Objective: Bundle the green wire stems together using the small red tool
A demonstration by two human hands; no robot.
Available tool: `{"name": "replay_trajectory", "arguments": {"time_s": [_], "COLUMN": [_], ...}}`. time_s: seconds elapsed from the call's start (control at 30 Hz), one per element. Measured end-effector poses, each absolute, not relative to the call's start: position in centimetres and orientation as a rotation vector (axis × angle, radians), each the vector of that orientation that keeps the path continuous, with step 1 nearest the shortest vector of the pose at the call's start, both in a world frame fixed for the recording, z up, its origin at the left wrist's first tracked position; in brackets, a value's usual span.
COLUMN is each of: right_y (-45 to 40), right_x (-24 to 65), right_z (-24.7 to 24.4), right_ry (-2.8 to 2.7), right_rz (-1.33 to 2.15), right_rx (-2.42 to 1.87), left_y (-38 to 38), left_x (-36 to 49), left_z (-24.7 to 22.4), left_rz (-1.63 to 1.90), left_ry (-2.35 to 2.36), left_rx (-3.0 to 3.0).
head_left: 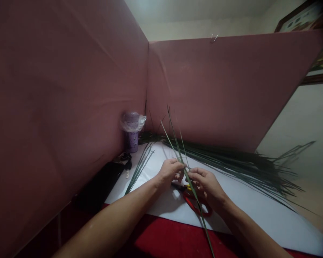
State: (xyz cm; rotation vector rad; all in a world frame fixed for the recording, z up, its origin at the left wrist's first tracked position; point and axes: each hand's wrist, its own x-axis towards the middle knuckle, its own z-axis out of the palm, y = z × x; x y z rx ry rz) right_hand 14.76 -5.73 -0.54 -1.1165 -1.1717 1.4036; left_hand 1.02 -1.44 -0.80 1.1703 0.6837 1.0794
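Note:
Long green leaf strips [196, 195] run from above the white sheet down past its front edge. My left hand [172, 171] pinches them near the middle, with its fingers closed. Just to the right, my right hand [203, 181] is closed on the same strips, its fingertips close to the left ones. Below the hands, red-handled scissors [208, 211] with a yellow part lie on the white sheet [172, 206], partly hidden by the strips and the right hand.
A big bundle of long green leaves [231, 161] lies along the back right. Fewer strips [140, 170] lie at left. A purple cup [133, 141] with plastic over it, keys [127, 173] and a black object [99, 184] stand or lie by the pink partition [97, 89].

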Motion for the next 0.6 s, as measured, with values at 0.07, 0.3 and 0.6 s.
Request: {"name": "replay_trajectory", "arguments": {"time_s": [0.07,0.3,0.6], "right_y": [-5.81,-6.18,-6.16], "right_x": [14.70,14.25,14.15], "right_z": [-0.41,0.22,0.28], "right_ry": [-1.167,-1.120,-1.045], "right_rz": [1.414,1.396,1.346], "right_rx": [-1.102,-1.092,-1.159], "left_y": [-1.41,-1.48,-1.52], "left_x": [1.01,0.98,1.26], "left_z": [-0.87,-0.66,-0.81], "left_rz": [1.079,1.088,1.102], "left_ry": [0.684,0.711,0.769], "left_rx": [1.177,1.180,1.096]}}
